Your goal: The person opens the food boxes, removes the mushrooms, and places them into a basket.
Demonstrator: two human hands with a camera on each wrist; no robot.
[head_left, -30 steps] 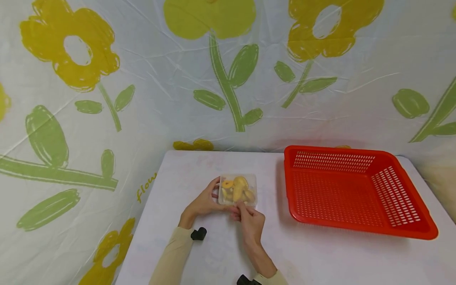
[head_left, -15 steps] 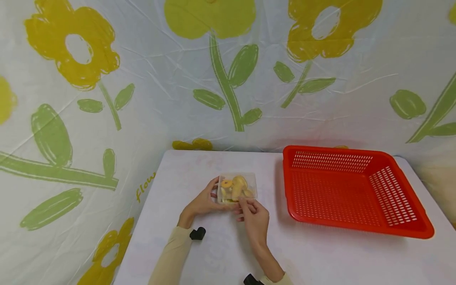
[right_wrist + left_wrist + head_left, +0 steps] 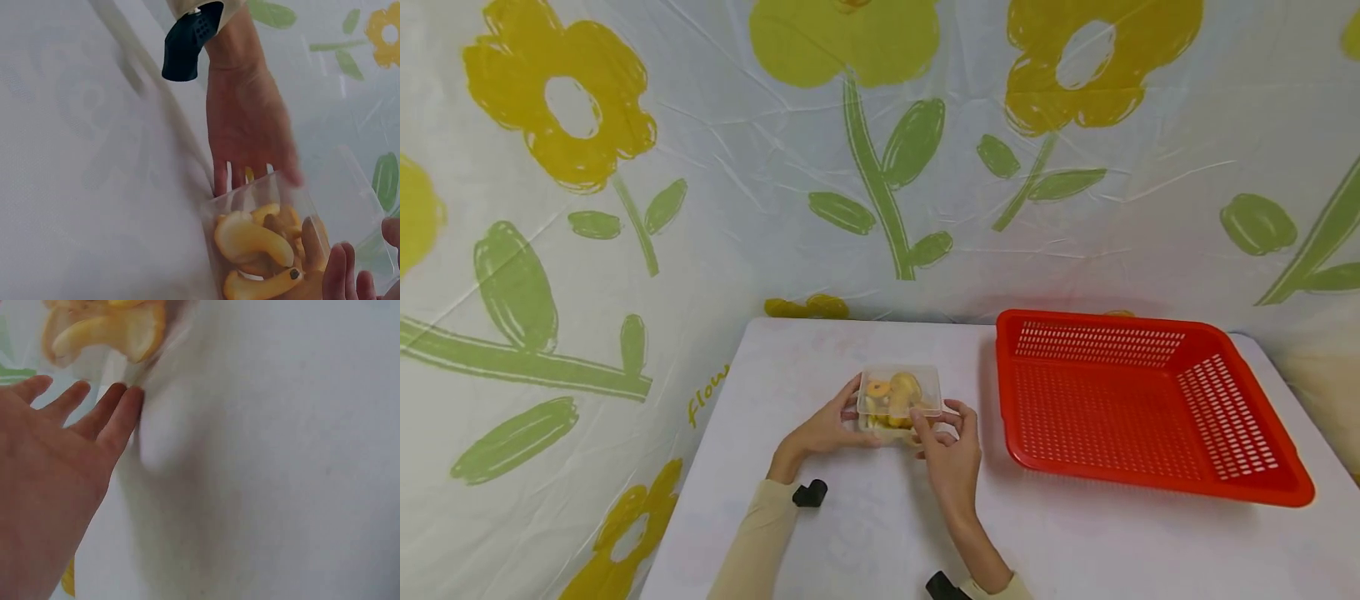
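Left hand (image 3: 823,429) on box (image 3: 891,433), red basket (image 3: 1101,417) head-view only

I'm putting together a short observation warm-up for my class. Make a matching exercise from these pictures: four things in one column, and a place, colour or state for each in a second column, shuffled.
Things:
1. Basket
2. Left hand
3. Yellow pieces
4. Wall cloth

Descriptions:
A. Inside the clear box
B. Printed with flowers and green stems
C. Red, with rows of slots in its walls
D. At the left side of the box in the head view

Right pairs: 1-C, 2-D, 3-A, 4-B
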